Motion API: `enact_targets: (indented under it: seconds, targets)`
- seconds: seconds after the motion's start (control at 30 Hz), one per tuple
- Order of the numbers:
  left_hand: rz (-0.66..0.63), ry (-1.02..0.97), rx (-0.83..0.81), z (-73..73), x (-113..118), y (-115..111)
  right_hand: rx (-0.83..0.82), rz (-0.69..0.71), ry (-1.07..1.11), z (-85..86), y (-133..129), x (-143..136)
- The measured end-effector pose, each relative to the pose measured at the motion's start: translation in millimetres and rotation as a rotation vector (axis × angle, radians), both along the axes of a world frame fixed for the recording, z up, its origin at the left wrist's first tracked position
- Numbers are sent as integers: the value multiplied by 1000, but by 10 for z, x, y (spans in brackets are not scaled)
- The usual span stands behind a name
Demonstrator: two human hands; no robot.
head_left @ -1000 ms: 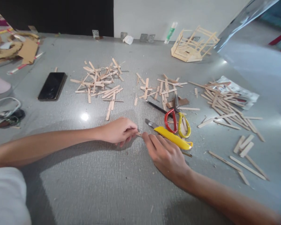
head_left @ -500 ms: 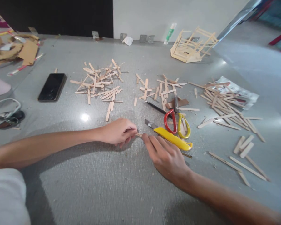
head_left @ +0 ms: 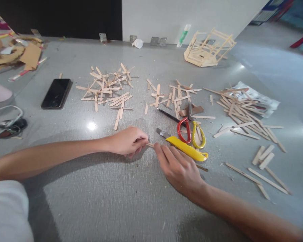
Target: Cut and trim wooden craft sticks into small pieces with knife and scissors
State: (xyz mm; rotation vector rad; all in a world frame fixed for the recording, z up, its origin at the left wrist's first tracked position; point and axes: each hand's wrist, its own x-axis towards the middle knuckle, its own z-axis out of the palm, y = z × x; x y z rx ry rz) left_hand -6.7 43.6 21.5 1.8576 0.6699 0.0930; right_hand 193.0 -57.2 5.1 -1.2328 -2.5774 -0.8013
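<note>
A small wooden stick (head_left: 150, 145) shows in the gap between my two hands, low over the grey table. My left hand (head_left: 130, 142) pinches its left end with thumb and fingers closed. At its right end, my right hand (head_left: 178, 164) is closed with the fingertips on the stick; the thumb is hidden underneath. Just beyond the right hand lie a yellow utility knife (head_left: 185, 148) with its blade out and scissors (head_left: 190, 129) with one red and one yellow handle. A black pen (head_left: 168, 115) rests beside the scissors.
Loose wooden sticks (head_left: 244, 111) lie heaped on the right over a plastic packet (head_left: 267, 102). More sticks (head_left: 106, 87) are scattered ahead. A stick frame (head_left: 204, 53) and a glue tube (head_left: 183, 35) stand at the back. A phone (head_left: 57, 93) and cable (head_left: 12, 111) lie left.
Both hands stay nearly where they were, still on the stick. My right fingertips have shifted very slightly right, and a little more of the stick shows.
</note>
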Motion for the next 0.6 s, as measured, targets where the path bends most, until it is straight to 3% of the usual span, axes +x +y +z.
enact_targets:
  seconds: [0.6]
  targets:
    - [-15, -17, 8, -1, -5, 1, -30, 1, 12, -7, 16, 1]
